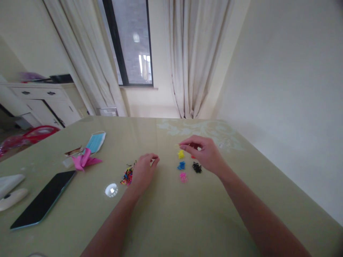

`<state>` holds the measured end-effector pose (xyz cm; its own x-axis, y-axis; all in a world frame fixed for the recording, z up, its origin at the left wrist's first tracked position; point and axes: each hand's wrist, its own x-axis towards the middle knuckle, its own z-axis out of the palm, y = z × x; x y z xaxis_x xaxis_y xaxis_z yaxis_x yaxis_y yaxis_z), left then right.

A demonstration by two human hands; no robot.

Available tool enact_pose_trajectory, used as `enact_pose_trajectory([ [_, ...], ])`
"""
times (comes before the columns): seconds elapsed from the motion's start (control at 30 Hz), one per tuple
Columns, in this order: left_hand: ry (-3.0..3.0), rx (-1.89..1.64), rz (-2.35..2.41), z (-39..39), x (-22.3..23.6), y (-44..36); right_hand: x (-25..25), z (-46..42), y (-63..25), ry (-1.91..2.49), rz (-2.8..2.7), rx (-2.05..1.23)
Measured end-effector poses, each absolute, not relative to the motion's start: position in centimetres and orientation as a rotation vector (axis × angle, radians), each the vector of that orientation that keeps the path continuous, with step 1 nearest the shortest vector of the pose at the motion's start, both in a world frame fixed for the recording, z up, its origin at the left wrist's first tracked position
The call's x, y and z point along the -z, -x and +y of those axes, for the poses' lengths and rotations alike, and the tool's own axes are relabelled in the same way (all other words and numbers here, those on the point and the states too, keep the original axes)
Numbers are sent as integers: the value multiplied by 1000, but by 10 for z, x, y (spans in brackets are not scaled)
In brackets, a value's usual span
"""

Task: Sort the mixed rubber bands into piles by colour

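By the yellow pile (180, 154), set apart likely to separate colours, the right hand (205, 151) pinches; the left hand (144, 171) curls loosely leftward; I cannot tell what either holds.

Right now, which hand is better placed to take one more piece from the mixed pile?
Probably the left hand: it is close beside the mixed pile, while the right hand is farther away, near the yellow pile.

Red pile (193, 156): mostly hidden behind right hand (203, 151). Mixed pile (127, 176): partly covered by left hand (144, 167). Item at right fingertips: too small to identify. White objects (12, 191), far left: cut off by edge. Purple item (32, 76) on cabinet (45, 101): blurred.
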<state>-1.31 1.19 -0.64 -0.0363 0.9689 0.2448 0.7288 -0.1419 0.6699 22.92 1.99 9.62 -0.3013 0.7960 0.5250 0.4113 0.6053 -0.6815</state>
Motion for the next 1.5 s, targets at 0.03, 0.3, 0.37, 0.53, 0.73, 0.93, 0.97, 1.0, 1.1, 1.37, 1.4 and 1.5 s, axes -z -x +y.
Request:
enact_pose_trajectory([
  [0.03,-2022,-875,1942,11,8,15,-105,16,-234,947,-1888,-543],
  [0.3,-2186,-398,2127,14,19,22,-134,-5,-250,867,-1859,-558],
  [0.37,-2183,-409,2110,16,19,23,-135,-7,-250,856,-1862,-529],
  [0.53,-2176,-409,2130,17,18,21,-127,4,-252,880,-1880,-505],
  [0.73,-2149,-416,2127,17,16,18,-69,60,-251,1161,-2049,-427],
  [0.93,-2185,-426,2125,14,14,12,-4,110,-245,1454,-2093,-335],
  [0.97,-2187,-425,2127,13,14,11,1,114,-244,1470,-2094,-331],
  [1.0,-2185,-422,2129,13,14,11,5,117,-243,1484,-2098,-331],
  [1.1,-2184,-422,2122,13,14,11,11,123,-244,1502,-2125,-344],
  [1.37,-2185,-462,2121,11,12,12,14,122,-248,1532,-2205,-382],
  [1.4,-2179,-473,2121,11,11,12,14,121,-248,1537,-2210,-381],
  [1.5,-2147,-578,2104,12,11,14,11,120,-247,1557,-2203,-362],
])
